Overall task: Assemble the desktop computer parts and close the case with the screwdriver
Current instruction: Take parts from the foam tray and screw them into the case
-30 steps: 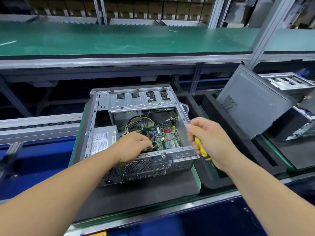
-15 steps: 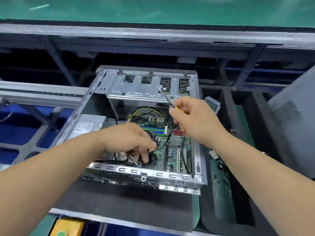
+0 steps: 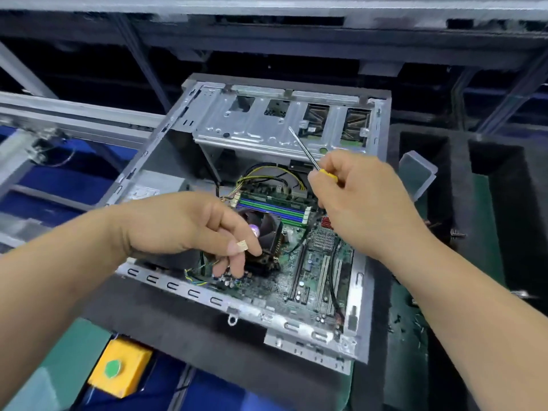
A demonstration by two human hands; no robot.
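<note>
The open computer case (image 3: 360, 321) lies on its side on black foam at the centre of the bench, its motherboard (image 3: 311, 280) facing up. The left hand (image 3: 184, 229) reaches in from 8 o'clock, fingers curled over the cooler fan (image 3: 267, 229) and pinching a small tan piece (image 3: 242, 245) (too small to identify). The right hand (image 3: 361, 203), coming from 4 o'clock, grips the yellow-handled screwdriver (image 3: 305, 152), whose shaft points toward 11 o'clock over the drive bay (image 3: 267, 129). No lettering is legible. A yellow box (image 3: 121, 372) with a green button sits at 7 o'clock.
</note>
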